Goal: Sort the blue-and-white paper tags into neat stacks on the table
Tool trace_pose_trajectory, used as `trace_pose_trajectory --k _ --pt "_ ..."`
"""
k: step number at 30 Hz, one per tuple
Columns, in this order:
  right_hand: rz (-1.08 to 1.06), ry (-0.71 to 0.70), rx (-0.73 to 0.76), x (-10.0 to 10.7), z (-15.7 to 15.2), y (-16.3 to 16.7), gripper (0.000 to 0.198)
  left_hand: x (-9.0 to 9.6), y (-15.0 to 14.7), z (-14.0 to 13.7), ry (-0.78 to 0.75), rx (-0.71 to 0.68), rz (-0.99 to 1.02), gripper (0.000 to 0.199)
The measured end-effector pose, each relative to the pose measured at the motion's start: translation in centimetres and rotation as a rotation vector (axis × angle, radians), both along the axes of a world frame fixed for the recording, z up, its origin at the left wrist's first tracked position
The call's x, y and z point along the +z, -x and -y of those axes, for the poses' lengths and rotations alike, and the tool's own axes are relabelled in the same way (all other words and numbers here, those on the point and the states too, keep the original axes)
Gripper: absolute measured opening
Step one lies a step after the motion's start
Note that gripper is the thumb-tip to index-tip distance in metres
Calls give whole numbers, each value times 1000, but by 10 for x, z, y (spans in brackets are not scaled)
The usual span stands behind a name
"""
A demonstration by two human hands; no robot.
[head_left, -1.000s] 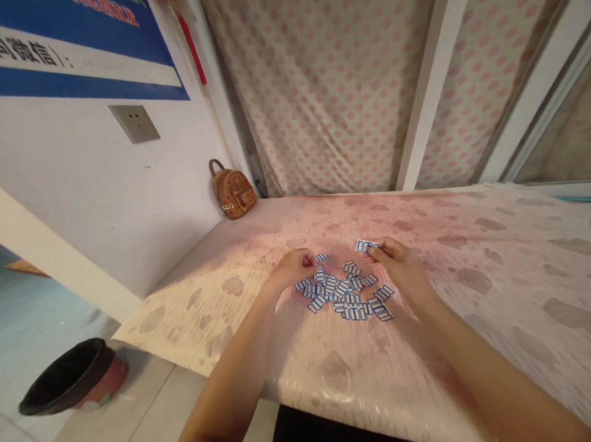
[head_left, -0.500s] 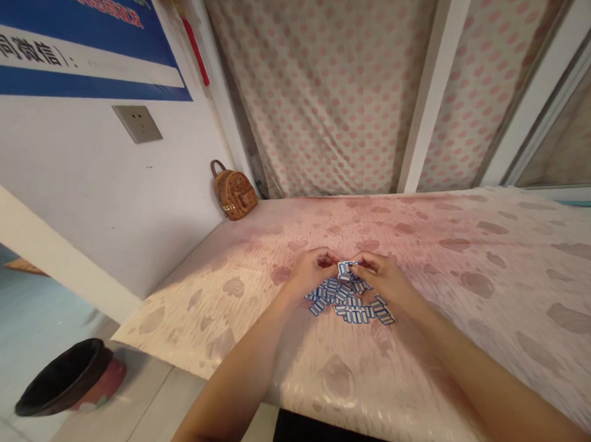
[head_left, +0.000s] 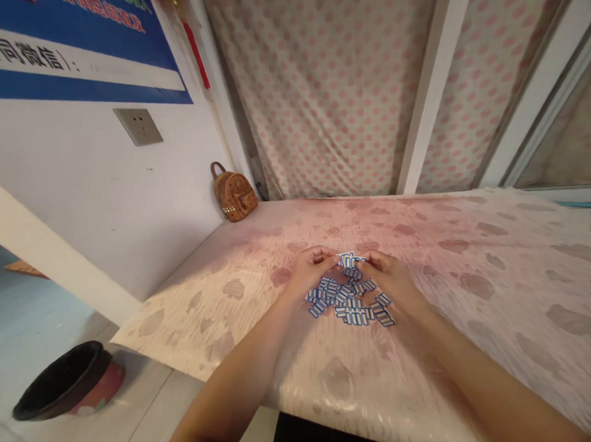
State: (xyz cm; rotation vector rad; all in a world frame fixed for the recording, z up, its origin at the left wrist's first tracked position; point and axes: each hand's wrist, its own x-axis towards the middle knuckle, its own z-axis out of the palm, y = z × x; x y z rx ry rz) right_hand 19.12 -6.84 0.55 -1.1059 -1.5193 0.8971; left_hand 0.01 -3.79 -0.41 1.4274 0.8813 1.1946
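Observation:
Small white pieces with blue edges are held up between my two hands, over the far side of a pile. My left hand pinches them at their left end with thumb and fingers. On the right end, my right hand has its fingers closed, the thumb in front of the pieces. Just below and nearer me lies a loose, overlapping pile of similar blue-and-white pieces on the patterned tablecloth. The pieces are too small to tell whether they are cards, labels or tiles.
A small brown backpack stands at the table's far left corner, against the wall. Behind the table hangs a dotted curtain. On the floor at the left is a dark-rimmed bin. The table's near edge runs below my forearms.
The held pieces have risen slightly away from the pile and show as a wider row between my hands. More of the pile beneath them is visible.

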Motion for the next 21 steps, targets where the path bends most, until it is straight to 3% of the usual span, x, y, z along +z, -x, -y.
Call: trace_pose_trajectory --k 21 --pt "-9 -10 -27 -14 -4 2 21 -5 -10 5 62 -16 26 45"
